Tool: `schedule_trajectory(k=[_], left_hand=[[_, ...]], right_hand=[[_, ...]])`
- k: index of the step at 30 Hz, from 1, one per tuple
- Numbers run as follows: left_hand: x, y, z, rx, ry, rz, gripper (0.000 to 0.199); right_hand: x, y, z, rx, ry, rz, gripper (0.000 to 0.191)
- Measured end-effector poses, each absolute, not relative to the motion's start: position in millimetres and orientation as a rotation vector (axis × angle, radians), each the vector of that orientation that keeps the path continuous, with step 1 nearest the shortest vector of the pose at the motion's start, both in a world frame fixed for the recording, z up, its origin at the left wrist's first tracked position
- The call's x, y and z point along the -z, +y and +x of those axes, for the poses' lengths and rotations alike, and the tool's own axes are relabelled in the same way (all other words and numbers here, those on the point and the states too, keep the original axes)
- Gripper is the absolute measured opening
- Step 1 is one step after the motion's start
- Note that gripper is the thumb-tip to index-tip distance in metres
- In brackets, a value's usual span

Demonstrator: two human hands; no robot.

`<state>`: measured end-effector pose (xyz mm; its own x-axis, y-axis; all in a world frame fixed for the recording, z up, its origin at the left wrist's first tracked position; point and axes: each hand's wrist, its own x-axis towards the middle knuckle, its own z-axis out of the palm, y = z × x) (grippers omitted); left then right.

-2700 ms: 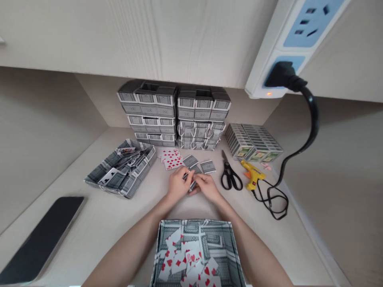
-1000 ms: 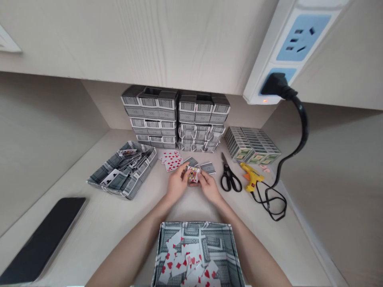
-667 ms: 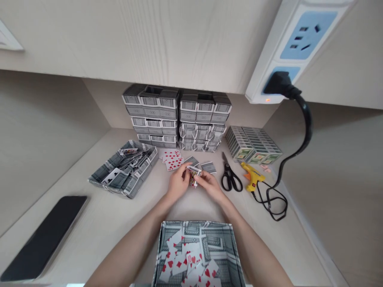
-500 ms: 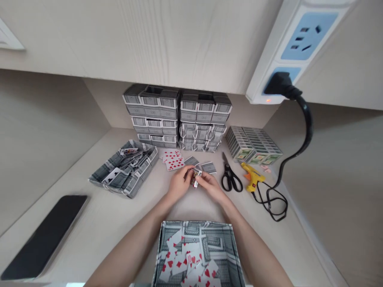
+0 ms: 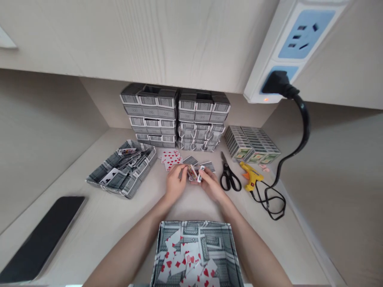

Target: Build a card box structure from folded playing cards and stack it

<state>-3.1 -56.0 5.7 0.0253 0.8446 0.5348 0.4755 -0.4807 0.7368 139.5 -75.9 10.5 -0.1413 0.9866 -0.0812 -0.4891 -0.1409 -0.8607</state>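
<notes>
Folded playing cards (image 5: 193, 173) are between my two hands over the middle of the desk. My left hand (image 5: 176, 180) pinches their left edge with thumb and fingers. My right hand (image 5: 211, 183) is closed on the other side, its thumb on a white card edge. Just beyond my fingers lie fanned red diamond cards (image 5: 172, 158) and grey-backed cards (image 5: 190, 160). Between my forearms, close to me, sits an open box made of grey cards (image 5: 196, 229) with loose red-suit cards (image 5: 189, 261) inside.
Left of my hands stands a card-built tray (image 5: 136, 181) of loose cards. Stacked card boxes (image 5: 149, 109) line the back. Rightward are black scissors (image 5: 229, 178), a yellow glue gun (image 5: 252, 175) with its cord, and card packs (image 5: 253, 143). A dark phone-like slab (image 5: 44, 235) lies left.
My hands have turned the cards and spread slightly apart. The card in the middle now shows at a different angle, with a second white edge under my right thumb. The view shifted slightly.
</notes>
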Motion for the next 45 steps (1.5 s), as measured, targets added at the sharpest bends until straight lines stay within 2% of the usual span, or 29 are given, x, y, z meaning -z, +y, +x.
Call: schedule_trajectory(k=[8, 17, 24, 29, 36, 45], left_hand=[[1.0, -50.4, -6.2, -1.557, 1.467, 1.616, 0.023], [-5.8, -59.7, -0.7, -1.300, 1.147, 2.121, 0.016], [-14.9, -63.3, -2.6, -1.128, 1.067, 2.382, 0.012], [-9.8, -62.6, -3.4, -1.117, 1.156, 2.391, 0.009], [-5.6, -62.8, -2.7, -1.054, 1.149, 2.326, 0.009], [-3.4, -63.3, -2.2, -1.004, 1.200, 2.369, 0.006]], right_hand=[[-9.4, -73.0, 145.2, -1.593, -0.727, -0.815, 0.033], [-11.5, -72.9, 143.9, -1.479, -0.749, -0.776, 0.023], [1.2, -71.7, 144.6, -1.390, -0.908, -0.909, 0.030], [3.2, -70.5, 145.9, -1.384, -0.931, -0.934, 0.030], [-1.8, -70.2, 144.7, -1.339, -1.042, -1.046, 0.039], [-7.0, -71.2, 144.1, -1.369, -1.088, -1.039, 0.034]])
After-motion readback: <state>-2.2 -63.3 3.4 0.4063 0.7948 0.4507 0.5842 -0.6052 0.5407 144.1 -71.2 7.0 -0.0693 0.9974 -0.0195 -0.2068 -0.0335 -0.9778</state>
